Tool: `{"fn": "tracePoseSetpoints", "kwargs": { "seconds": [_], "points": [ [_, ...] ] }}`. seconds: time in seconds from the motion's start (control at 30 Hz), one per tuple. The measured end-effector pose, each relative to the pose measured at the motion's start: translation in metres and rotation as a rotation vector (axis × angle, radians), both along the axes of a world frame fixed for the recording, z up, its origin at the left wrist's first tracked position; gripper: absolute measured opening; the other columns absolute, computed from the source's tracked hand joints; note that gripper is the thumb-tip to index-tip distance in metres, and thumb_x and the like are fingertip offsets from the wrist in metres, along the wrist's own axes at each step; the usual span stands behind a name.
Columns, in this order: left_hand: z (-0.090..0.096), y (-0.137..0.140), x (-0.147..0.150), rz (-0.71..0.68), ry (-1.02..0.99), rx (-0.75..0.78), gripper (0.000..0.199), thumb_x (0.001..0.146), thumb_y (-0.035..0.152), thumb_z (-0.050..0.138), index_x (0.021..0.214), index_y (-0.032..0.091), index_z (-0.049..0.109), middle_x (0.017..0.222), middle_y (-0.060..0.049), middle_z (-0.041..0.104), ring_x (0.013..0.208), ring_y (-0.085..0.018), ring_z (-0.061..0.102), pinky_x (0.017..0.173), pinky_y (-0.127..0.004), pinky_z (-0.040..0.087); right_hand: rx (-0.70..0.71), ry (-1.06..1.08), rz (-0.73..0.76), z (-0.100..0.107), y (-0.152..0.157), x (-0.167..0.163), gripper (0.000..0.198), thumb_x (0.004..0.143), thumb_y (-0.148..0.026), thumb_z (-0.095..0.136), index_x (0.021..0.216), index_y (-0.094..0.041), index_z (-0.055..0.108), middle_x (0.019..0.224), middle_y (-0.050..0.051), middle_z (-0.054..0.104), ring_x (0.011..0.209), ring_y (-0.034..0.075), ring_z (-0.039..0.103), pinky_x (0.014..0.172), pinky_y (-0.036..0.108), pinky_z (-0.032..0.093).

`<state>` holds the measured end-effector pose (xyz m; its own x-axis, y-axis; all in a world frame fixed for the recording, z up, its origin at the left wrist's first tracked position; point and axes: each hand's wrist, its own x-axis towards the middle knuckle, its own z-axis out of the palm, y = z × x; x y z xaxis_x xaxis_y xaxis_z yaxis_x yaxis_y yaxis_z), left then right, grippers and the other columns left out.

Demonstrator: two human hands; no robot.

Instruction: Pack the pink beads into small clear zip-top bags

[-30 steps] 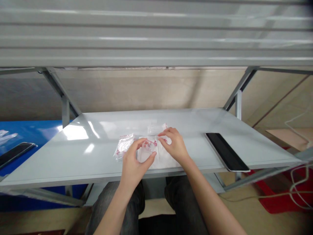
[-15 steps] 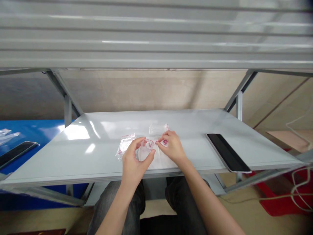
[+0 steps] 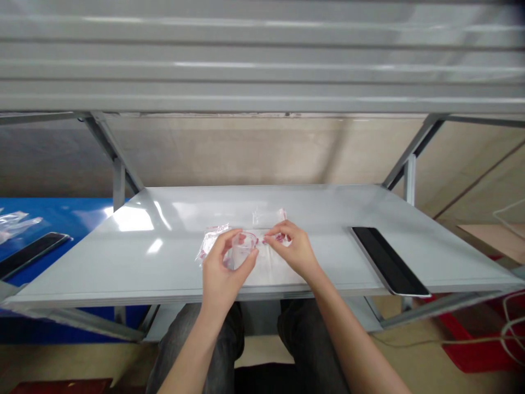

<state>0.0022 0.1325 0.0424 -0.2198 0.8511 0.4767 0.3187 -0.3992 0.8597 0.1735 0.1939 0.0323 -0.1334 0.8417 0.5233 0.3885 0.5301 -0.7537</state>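
Both hands have drawn closer together, lifting the clear plastic bag (image 3: pixel 246 253) mouth slightly off the grey table (image 3: pixel 164 268). Left hand (image 3: pixel 223 271) pinches its open edge; right hand (image 3: pixel 293 249) pinches the opposite edge. Film appears light, limp, slippery; grip at the rim. Spare bags (image 3: pixel 211 241) lie just left.

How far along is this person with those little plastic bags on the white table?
Hard to tell what is finished: two small bags, one left and one behind, lie loose on the white table. In hand: the left hand and right hand pinch a clear bag between them. The dark tablet at the right lies untouched.
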Motion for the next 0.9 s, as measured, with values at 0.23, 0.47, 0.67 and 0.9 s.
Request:
{"fn": "tracePoseSetpoints", "kwargs": {
  "seconds": [0.23,0.47,0.67,0.9],
  "points": [
    [0.006,-0.001,-0.002,0.095,-0.095,0.077,0.041,0.075,0.032,0.076,0.112,0.019,0.062,0.102,-0.008,0.069,0.096,-0.021,0.068,0.090,-0.036,0.054,-0.029,-0.422,0.010,-0.010,-0.005,-0.019,0.006,0.072,-0.018,0.081,0.071,-0.018,0.075,0.081,0.007,0.067,0.085,0.024,0.060,0.081,0.037,0.046],
    [0.000,0.000,-0.001,0.112,0.153,0.045,0.039,0.075,0.029,0.074,0.111,0.021,0.062,0.102,-0.006,0.070,0.096,-0.023,0.068,0.089,-0.038,0.054,0.026,0.059,-0.003,0.002,-0.004,-0.011,0.002,0.077,-0.019,0.074,0.076,-0.020,0.075,0.080,0.005,0.064,0.077,0.020,0.059,0.073,0.034,0.046],
    [0.000,-0.001,0.005,0.035,0.263,0.058,0.037,0.075,0.022,0.071,0.110,0.021,0.062,0.104,-0.005,0.070,0.095,-0.022,0.068,0.088,-0.037,0.054,-0.082,0.267,0.257,0.020,-0.017,-0.016,0.011,0.078,-0.026,0.075,0.088,-0.027,0.078,0.092,0.003,0.064,0.085,0.018,0.060,0.069,0.029,0.045],
    [0.003,0.000,-0.001,0.135,-0.020,0.035,0.041,0.076,0.032,0.075,0.113,0.021,0.062,0.104,-0.007,0.070,0.097,-0.023,0.068,0.086,-0.036,0.055,-0.024,0.033,-0.030,-0.003,-0.004,-0.015,0.003,0.076,-0.023,0.075,0.076,-0.021,0.075,0.082,0.005,0.064,0.078,0.019,0.060,0.075,0.035,0.047]
  ]
}}
